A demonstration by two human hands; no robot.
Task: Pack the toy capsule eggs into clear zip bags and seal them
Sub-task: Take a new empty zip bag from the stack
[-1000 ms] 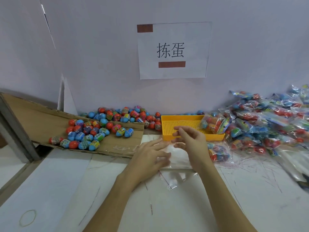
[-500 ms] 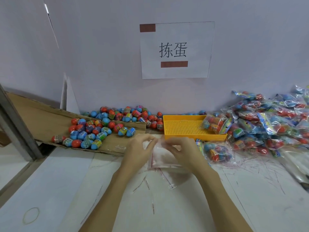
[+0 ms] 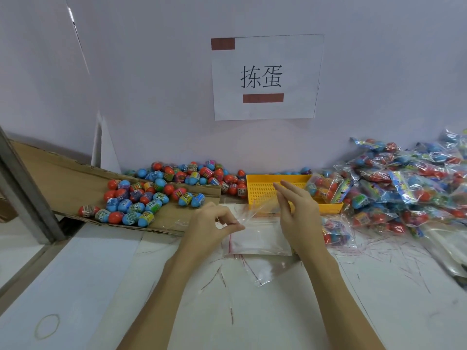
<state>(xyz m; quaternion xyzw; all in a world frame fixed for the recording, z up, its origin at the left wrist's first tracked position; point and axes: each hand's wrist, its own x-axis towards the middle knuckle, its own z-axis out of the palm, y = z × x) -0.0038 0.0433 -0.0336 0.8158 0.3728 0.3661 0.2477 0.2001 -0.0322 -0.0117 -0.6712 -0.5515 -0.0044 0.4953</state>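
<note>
An empty clear zip bag [image 3: 257, 239] with a red seal line lies on the white table in front of me, its mouth lifted. My left hand [image 3: 209, 229] pinches the bag's near-left edge between thumb and fingertips. My right hand [image 3: 297, 213] pinches the raised top flap, with the other fingers spread upward. Loose red and blue capsule eggs [image 3: 141, 200] are heaped on a cardboard sheet [image 3: 63, 183] to the left and along the wall.
A yellow perforated tray [image 3: 262, 189] sits just behind the bag. Several packed bags of eggs [image 3: 404, 185] pile up at the right, one [image 3: 336, 231] beside my right wrist. More empty clear bags [image 3: 262, 274] lie nearer me. A rubber band [image 3: 46, 325] lies at front left.
Both hands went from lying over the flat bag to pinching it. The right hand has lifted the top flap, opening the mouth; the left has drawn back to the bag's left edge.
</note>
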